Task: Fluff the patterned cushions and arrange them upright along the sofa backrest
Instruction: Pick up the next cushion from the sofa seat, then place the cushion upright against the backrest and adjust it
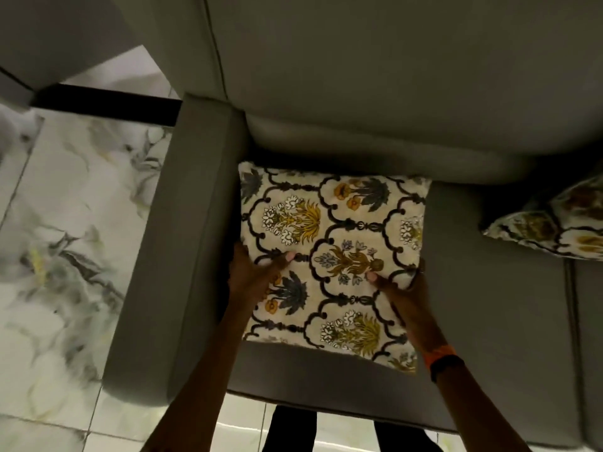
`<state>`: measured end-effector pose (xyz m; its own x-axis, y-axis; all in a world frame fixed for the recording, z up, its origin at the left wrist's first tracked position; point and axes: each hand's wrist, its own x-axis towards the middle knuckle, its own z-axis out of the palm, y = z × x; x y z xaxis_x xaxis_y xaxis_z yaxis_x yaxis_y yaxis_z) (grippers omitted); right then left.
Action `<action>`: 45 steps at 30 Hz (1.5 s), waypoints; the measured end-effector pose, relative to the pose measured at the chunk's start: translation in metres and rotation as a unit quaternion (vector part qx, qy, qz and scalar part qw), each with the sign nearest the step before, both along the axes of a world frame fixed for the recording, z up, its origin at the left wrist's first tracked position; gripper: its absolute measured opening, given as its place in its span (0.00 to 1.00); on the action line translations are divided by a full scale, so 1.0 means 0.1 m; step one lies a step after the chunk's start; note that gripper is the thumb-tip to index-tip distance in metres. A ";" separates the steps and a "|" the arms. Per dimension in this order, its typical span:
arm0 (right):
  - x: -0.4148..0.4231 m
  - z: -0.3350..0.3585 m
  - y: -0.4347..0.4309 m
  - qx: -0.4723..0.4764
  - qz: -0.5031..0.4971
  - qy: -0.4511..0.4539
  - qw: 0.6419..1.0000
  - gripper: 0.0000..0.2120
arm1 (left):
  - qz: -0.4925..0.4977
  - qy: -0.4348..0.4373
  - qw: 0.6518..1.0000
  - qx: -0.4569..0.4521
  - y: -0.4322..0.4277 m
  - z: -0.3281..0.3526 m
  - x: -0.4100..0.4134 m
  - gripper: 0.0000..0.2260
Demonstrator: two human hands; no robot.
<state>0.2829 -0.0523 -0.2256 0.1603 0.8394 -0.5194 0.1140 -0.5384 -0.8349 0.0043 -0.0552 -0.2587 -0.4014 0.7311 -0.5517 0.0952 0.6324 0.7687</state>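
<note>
A cream cushion [332,243] with dark scrollwork and yellow and grey flowers lies on the grey sofa seat [496,288], its far edge close to the backrest [391,76]. My left hand [254,275] grips its left edge with the thumb on top. My right hand [401,288] grips the lower right part, thumb pressed on the fabric; an orange band is on that wrist. A second patterned cushion [551,220] lies at the right edge, partly cut off, in shadow under the backrest.
The sofa's left armrest [182,243] runs right beside the held cushion. Marble-look floor tiles [71,223] lie to the left. Another grey upholstered piece [49,34] is at the top left. My dark-clad legs [293,429] stand against the seat front.
</note>
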 end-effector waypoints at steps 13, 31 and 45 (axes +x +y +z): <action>-0.02 0.08 1.18 0.132 0.057 -0.046 0.988 0.38 | -0.114 0.077 0.963 0.230 1.21 0.23 -0.17 0.63; -0.83 0.12 1.22 0.462 0.011 -0.479 0.746 0.24 | -0.170 0.582 0.679 0.414 1.27 0.39 0.58 0.36; 0.72 -0.75 -0.06 0.107 0.262 -0.386 0.878 0.37 | -0.488 0.415 0.764 0.082 -0.06 -0.44 1.31 0.39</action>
<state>0.3548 -0.0579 -0.3003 -0.0421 0.9680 -0.2473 0.8755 -0.0835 -0.4760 0.1351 -0.0609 -0.3022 0.2164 0.9375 -0.2724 0.9569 -0.1484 0.2497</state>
